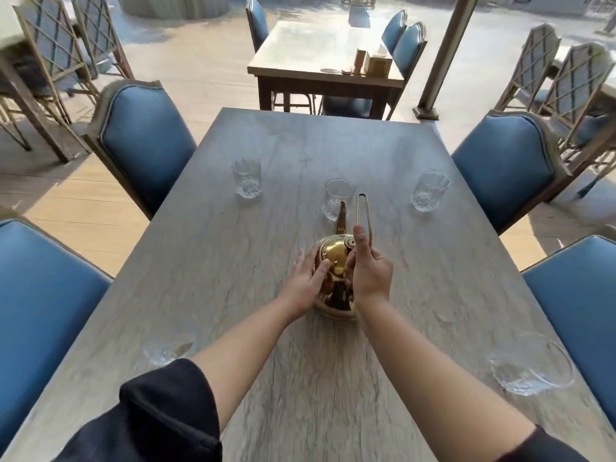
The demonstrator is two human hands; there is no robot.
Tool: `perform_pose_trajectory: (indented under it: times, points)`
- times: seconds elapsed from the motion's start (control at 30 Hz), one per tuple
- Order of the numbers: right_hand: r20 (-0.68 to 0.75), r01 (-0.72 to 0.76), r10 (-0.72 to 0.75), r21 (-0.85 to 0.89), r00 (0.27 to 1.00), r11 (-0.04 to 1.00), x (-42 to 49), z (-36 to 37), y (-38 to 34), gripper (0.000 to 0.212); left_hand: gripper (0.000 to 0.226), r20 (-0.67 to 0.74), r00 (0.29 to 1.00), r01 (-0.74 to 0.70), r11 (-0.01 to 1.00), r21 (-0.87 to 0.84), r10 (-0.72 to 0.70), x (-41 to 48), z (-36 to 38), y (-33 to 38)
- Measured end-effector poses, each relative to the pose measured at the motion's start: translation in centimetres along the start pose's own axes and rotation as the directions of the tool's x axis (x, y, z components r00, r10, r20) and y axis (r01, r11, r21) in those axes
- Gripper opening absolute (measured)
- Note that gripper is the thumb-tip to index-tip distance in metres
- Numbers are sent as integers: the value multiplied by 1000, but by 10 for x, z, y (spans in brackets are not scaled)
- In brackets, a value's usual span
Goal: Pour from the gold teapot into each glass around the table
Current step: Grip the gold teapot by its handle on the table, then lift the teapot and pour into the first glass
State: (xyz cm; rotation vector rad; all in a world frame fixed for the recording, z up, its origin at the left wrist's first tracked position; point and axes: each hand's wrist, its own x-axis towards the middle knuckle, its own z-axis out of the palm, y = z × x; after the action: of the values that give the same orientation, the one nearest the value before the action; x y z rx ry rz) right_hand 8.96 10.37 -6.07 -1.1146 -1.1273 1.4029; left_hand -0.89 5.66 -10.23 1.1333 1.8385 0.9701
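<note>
**Head view: both hands on gold teapot, desk centre**

Head camera looks down a long grey wood-grain desk (416,295). Gold teapot (335,281) sits upright at about the middle of the desk, spout (341,219) pointing toward the far edge. Its thin wire handle (364,211) stands raised, just right of the spout.

Left hand (308,281) is cupped against the teapot's left side, fingers spread over the body, thumb near the lid knob. Right hand (370,275) is closed on the lower part of the wire handle, index finger stretched up along it. Both hands are in contact with the teapot, which rests on the desk. Dark sleeves pushed up on both forearms.

Five clear glasses visible, all upright as far as can be told. Centre glass (338,199) stands just beyond the spout, near it but apart. Far-left glass (246,177) near the left edge, far-right glass (429,191) near the right edge. Near-left glass (166,349) close to the left edge, blurred. Near-right glass (530,363) close to the right edge, also blurred. Cannot tell if any holds liquid.

Blue padded chairs (146,141) along both long edges. Second table (316,51) beyond the far edge, small items on it, too small to identify.
</note>
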Motion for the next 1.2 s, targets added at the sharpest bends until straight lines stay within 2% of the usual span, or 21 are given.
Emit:
perform_pose_trajectory:
  times: [0.1,0.27,0.33,0.4,0.57,0.83,1.0,1.2]
  points:
    - [19,-21,20,43,1000,999,-3,1,-4,53,54,48,999,2,999,32,-4,-9,-6,4]
    - [-25,47,-43,162,999,986,-8,-2,-12,52,62,121,988,71,979,192,-96,-36,-12,16]
    - [-30,60,-55,189,998,980,-11,-7,-16,53,62,130,986,65,966,252,-100,-49,-10,21]
    - [-23,58,-55,201,998,978,-18,-14,-20,52,63,121,990,46,969,241,-77,-61,-6,24]
    - [95,43,-62,194,994,980,-46,-40,-37,54,64,65,994,-90,989,120,83,-96,0,32]
    - [293,49,-86,131,952,990,-111,-67,-67,58,58,-42,942,-308,907,286,333,-151,-6,25]
    - [333,10,-55,136,941,991,-145,-64,-76,54,55,51,897,-436,859,267,439,-188,-22,17]
    - [323,35,-57,76,945,997,-185,-36,-75,48,60,157,873,-487,814,316,462,-208,-63,-10]
